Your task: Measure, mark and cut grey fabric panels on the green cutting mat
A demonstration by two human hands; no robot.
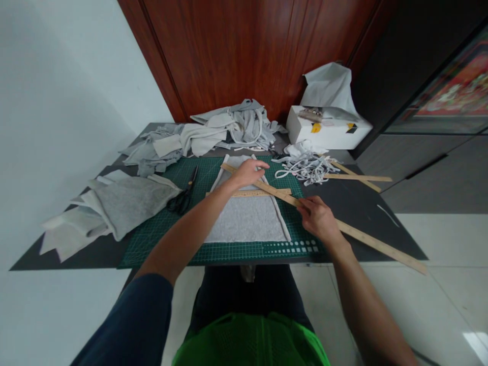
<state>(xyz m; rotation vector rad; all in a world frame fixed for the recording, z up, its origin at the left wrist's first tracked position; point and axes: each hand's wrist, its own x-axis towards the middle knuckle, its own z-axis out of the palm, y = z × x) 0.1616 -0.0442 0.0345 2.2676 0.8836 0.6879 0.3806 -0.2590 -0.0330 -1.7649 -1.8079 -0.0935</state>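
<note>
A piece of grey fabric [247, 221] with pale rolled side edges lies flat on a green cutting mat [229, 253]. One short wooden ruler [247, 193] rests straight across it. Over that, a long wooden ruler [377, 241] runs slantwise, its near end jutting past the table's right edge. My right hand [320, 218] is closed around the long ruler just right of the fabric. My left hand [249, 173] is over the same ruler near its far end, fingers stretched out and thumb apart; its contact with the ruler is partly hidden.
Black scissors [183, 197] and folded grey cloth [133, 203] lie to the left. Fabric scraps [229, 129] are heaped at the back. A tangle of strips [308, 165], more wooden rulers [358, 177] and a white box [331, 133] occupy the right side.
</note>
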